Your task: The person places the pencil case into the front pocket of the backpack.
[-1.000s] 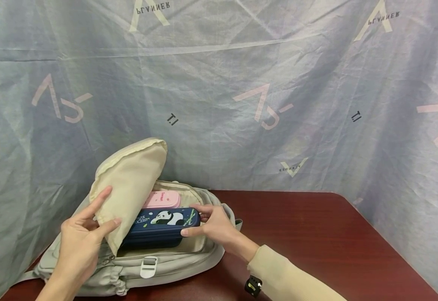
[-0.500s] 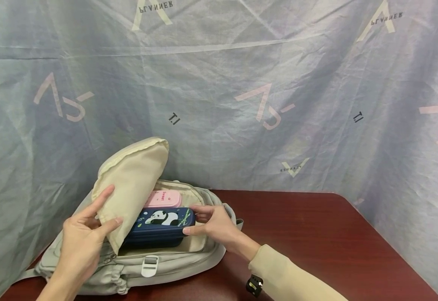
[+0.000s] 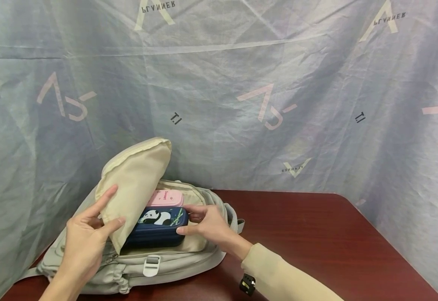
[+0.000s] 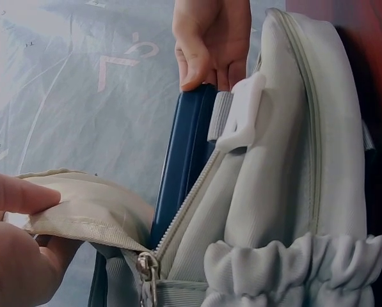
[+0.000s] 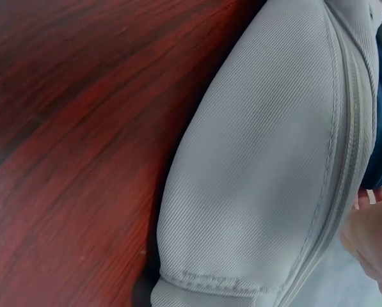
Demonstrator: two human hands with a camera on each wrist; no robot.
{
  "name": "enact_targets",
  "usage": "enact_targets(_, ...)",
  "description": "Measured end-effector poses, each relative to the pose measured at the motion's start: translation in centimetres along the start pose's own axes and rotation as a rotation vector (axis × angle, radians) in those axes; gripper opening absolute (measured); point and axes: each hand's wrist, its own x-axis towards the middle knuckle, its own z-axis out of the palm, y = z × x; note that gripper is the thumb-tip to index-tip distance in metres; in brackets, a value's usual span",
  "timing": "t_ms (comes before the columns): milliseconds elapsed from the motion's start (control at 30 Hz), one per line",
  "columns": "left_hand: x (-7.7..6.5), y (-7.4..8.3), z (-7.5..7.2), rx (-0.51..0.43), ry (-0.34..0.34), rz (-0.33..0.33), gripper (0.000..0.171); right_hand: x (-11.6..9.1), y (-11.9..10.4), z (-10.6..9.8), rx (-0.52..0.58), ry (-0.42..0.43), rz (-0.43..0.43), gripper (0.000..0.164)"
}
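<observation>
A pale grey backpack [image 3: 183, 267] lies on the table, its front compartment unzipped. My left hand [image 3: 85, 238] holds up the cream-lined flap [image 3: 139, 175], thumb and fingers at its edge. Inside the compartment lies a dark blue pencil case [image 3: 154, 236] with a panda picture, its left end hidden beneath the flap. My right hand [image 3: 213, 228] grips the right end of this case, thumb in front and fingers behind. Behind it is a pink case [image 3: 167, 198] lettered "Sweet", partly covered by the flap. In the left wrist view, the blue case [image 4: 183, 153] stands just inside the open zipper.
The dark red wooden table [image 3: 298, 238] extends to the right of the backpack. A grey printed cloth [image 3: 219, 104] hangs behind and at both sides. A white buckle [image 3: 152, 265] sits on the bag's front, and a strap [image 3: 29, 274] trails at left.
The blue pencil case has slid left, farther under the flap, with my right hand following it. My left hand keeps the flap raised in much the same place.
</observation>
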Motion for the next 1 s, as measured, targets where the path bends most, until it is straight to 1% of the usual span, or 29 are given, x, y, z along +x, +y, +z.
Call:
enact_targets(100, 0.0, 0.0, 0.0, -0.003, -0.006, -0.004, 0.076, 0.2, 0.0, 0.4, 0.022, -0.015, 0.005, 0.058)
enact_targets(200, -0.1, 0.0, 0.0, 0.003, -0.011, -0.005, 0.076, 0.4, 0.0, 0.8, 0.001, -0.012, 0.005, 0.059)
enact_targets(333, 0.0, 0.1, 0.0, 0.011, -0.014, -0.011, 0.076, 0.8, -0.1, 1.1, -0.055, 0.003, 0.003, 0.060)
enact_targets(567, 0.1, 0.1, 0.0, 0.018, -0.017, -0.028, 0.077, 1.2, -0.1, 1.3, -0.098, 0.004, 0.022, 0.059)
enact_targets(1000, 0.1, 0.0, 0.0, 0.025, -0.021, -0.024, 0.077, 1.9, 0.3, 1.5, -0.117, 0.001, 0.017, 0.058)
